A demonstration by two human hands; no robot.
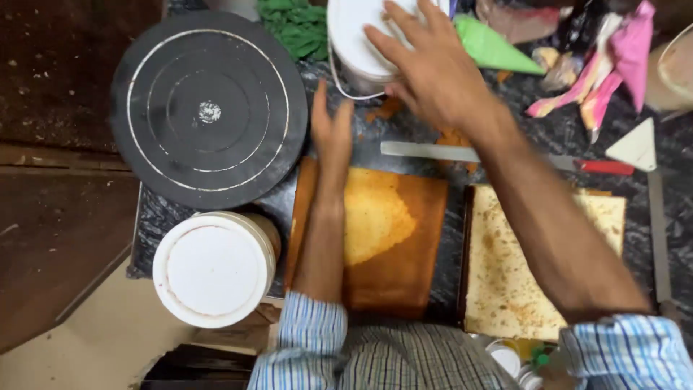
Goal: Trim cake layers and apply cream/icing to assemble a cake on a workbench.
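Observation:
My right hand (433,68) reaches across the dark counter and rests with spread fingers on the lid of a white bucket (354,43) at the top middle. Held flat and edge-on, my left hand (330,133) hovers above the top edge of a brown sponge cake slab (393,238), fingers straight and together, holding nothing. A second, paler cake slab (505,274) lies to the right, partly under my right forearm.
A black round turntable (209,108) sits at the left. A white lidded tub (213,267) stands below it. A long knife with a red handle (505,155), a green piping bag (494,47), pink piping bags (613,65) and a white scraper (635,148) lie at the right.

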